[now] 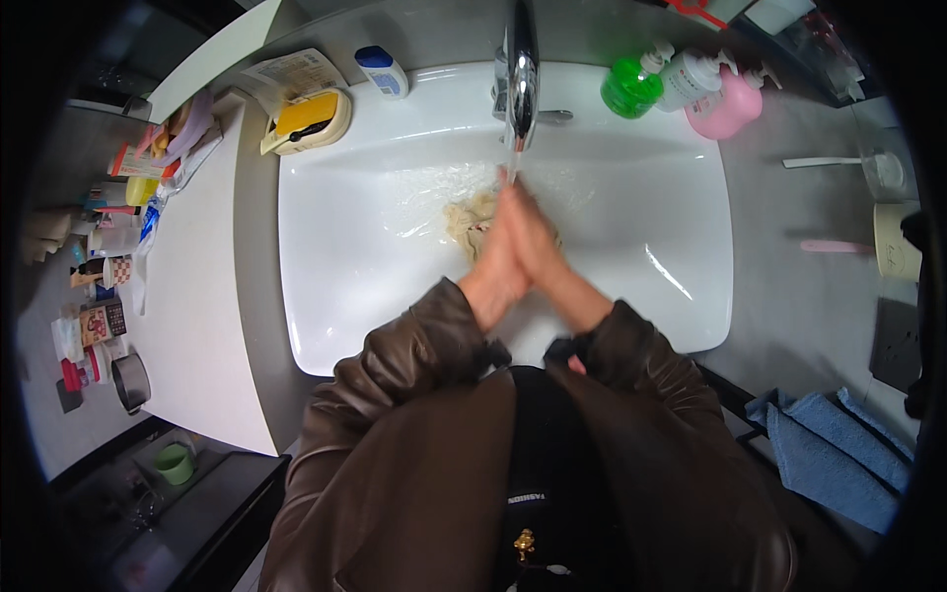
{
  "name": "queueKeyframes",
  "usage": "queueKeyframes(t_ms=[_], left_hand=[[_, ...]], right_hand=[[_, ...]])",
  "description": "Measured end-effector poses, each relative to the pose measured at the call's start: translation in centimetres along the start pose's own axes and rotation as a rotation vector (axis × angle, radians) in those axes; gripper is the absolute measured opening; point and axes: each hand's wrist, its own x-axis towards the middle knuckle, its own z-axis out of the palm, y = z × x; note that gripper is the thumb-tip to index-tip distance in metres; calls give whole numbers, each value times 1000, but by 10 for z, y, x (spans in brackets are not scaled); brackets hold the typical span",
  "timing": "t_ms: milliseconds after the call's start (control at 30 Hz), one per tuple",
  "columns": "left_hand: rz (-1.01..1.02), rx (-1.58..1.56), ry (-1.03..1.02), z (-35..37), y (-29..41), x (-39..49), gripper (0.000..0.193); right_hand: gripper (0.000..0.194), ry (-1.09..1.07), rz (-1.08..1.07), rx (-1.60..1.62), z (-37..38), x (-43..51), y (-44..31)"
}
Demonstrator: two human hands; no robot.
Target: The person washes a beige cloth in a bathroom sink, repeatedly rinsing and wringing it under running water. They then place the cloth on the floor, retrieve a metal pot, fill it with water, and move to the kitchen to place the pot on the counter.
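My left hand (496,266) and my right hand (541,248) are pressed palm to palm beneath the chrome faucet (522,81), fingertips pointing at its spout. Water runs from the spout onto the fingertips and splashes in the white sink (355,296). Below and behind my hands a wet beige cloth (466,218) lies crumpled in the basin, partly hidden by them. I see no object between the palms, though their inner sides are hidden. Brown jacket sleeves are pushed back from both wrists.
On the sink's back right rim stand green (631,89), white (684,80) and pink (723,103) pump bottles. A blue-capped bottle (385,74) and a soap dish (311,122) stand back left. A white cabinet (200,274) flanks the left side. Blue towels (828,444) hang at the lower right.
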Motion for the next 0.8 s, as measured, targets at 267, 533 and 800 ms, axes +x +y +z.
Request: queueKeyframes(t_ms=[267, 533, 800], left_hand=[[-12, 65, -15, 9, -27, 5, 55], [-27, 197, 45, 20, -37, 11, 65], [-123, 2, -102, 9, -48, 17, 64]], right_hand=[[69, 129, -193, -1, -21, -29, 32], [66, 9, 21, 87, -54, -26, -9], [67, 162, -15, 25, -58, 4, 28]])
